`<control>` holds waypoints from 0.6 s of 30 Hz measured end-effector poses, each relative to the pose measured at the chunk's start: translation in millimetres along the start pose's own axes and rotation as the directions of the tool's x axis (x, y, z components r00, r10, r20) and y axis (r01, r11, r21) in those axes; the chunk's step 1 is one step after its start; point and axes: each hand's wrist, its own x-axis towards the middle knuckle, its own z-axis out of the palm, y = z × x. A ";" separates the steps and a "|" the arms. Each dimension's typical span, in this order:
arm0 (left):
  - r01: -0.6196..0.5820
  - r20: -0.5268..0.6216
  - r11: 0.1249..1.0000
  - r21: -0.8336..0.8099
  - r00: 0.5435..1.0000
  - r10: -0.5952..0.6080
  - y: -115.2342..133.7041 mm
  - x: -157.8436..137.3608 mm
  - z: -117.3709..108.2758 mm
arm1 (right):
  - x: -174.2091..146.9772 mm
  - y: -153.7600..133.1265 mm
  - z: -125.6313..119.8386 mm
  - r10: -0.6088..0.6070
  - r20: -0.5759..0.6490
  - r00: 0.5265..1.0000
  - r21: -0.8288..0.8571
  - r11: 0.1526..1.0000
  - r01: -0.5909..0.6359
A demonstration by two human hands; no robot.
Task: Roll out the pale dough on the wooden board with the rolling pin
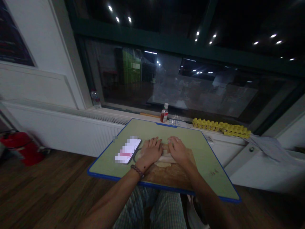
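A wooden board (pixel 168 176) lies on a pale green table with a blue rim (pixel 214 178). On the board is a pale rolling pin (pixel 164 158), lying crosswise, with a flat piece of dough (pixel 163 164) showing at its near side. My left hand (pixel 152 149) rests palm down over the pin's left part, fingers stretched forward. Over its right part lies my right hand (pixel 177 149), also flat with fingers extended. Both palms hide the pin's ends and part of the dough.
A lit phone (pixel 128 152) lies left of the board. On the windowsill stand a small bottle with red liquid (pixel 164 114), a plastic water bottle (pixel 95 99) and yellow egg cartons (pixel 221 127). A red fire extinguisher (pixel 21 148) stands on the floor at left.
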 end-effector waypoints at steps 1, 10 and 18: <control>-0.005 0.007 1.000 -0.001 1.000 0.005 -0.6 -0.3 1.4 | 6.1 -0.4 6.6 0.069 0.022 0.997 -0.048 0.997 -0.068; 0.025 0.032 0.999 -0.030 0.999 -0.024 -3.9 -2.3 5.4 | 2.7 -5.9 16.4 0.216 0.053 0.975 -0.261 0.945 -0.195; 0.010 -0.024 1.000 0.006 1.000 -0.010 4.2 -26.0 -6.4 | -36.3 -21.8 -1.3 0.136 0.015 0.991 -0.356 0.927 -0.122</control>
